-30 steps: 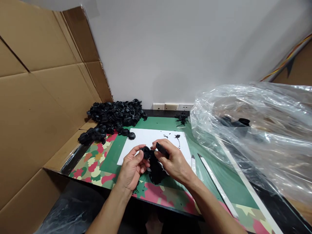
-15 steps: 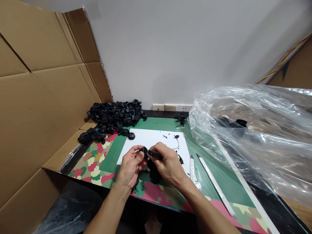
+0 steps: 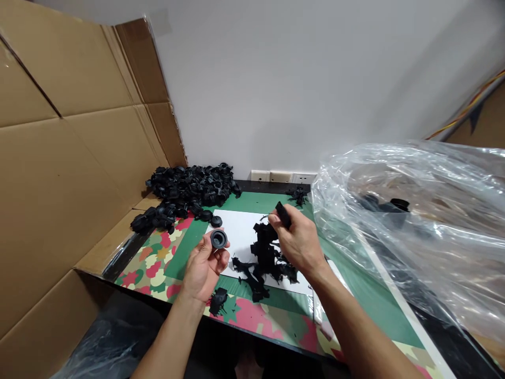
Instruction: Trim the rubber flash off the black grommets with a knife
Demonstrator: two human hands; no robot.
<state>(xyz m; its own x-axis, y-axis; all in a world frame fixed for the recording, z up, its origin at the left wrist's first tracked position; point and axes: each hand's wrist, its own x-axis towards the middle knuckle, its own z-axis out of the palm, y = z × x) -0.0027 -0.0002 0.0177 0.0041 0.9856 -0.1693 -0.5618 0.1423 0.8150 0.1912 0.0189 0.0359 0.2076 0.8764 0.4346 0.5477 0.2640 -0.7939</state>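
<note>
My left hand [image 3: 207,266] holds a round black rubber cap [image 3: 218,239] by its edge, with the ring-shaped hollow side facing up. Closed around a short, black, block-like object [image 3: 283,215] is my right hand [image 3: 300,239], raised to the right of the cap and apart from it. The exact kind of that object is hard to make out. Torn black rubber scraps [image 3: 265,255] lie between the hands on a white sheet [image 3: 240,223]. Another black scrap [image 3: 218,301] rests by my left wrist.
A large heap of black ribbed rubber parts [image 3: 193,184] sits at the back left beside a cardboard wall [image 3: 94,131]. Small black scraps [image 3: 299,196] lie near the wall sockets [image 3: 281,177]. On the right spreads a clear plastic bag [image 3: 394,237] with black parts inside.
My hands have moved apart; the right went up and right with the black object. The left has turned the cap's hollow face up. More of the black scraps now shows on the sheet.
</note>
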